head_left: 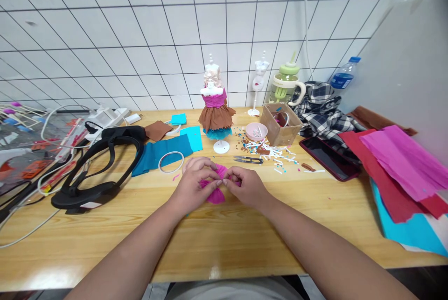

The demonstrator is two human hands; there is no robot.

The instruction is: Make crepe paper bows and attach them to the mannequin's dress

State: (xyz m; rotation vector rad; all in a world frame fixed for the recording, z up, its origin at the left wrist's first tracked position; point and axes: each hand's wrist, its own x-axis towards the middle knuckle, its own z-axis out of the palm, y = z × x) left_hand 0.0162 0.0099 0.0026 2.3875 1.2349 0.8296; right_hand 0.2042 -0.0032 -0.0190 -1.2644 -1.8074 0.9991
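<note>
Both hands meet over the wooden table, fingertips nearly touching. My left hand (196, 182) pinches the gathered magenta crepe paper (216, 196) between thumb and fingers. From the right, my right hand (248, 185) grips the same paper, its thumb and forefinger pressed together. The paper fans out above and below the fingertips. Just beyond the hands stands a small mannequin (211, 89) in a magenta top, brown skirt and teal underlayer. Snips (248, 160) lie behind my right hand. A white ring (171, 162) rests left of my left hand, partly on teal paper (157, 153).
Paper scraps surround a pink dish (256, 131) and wooden box (282, 125). A bare mannequin (259, 78) and green-lidded jug (285, 83) stand behind. A phone (329, 157) and coloured sheets (402, 169) lie right; a black headset strap (105, 174) lies left.
</note>
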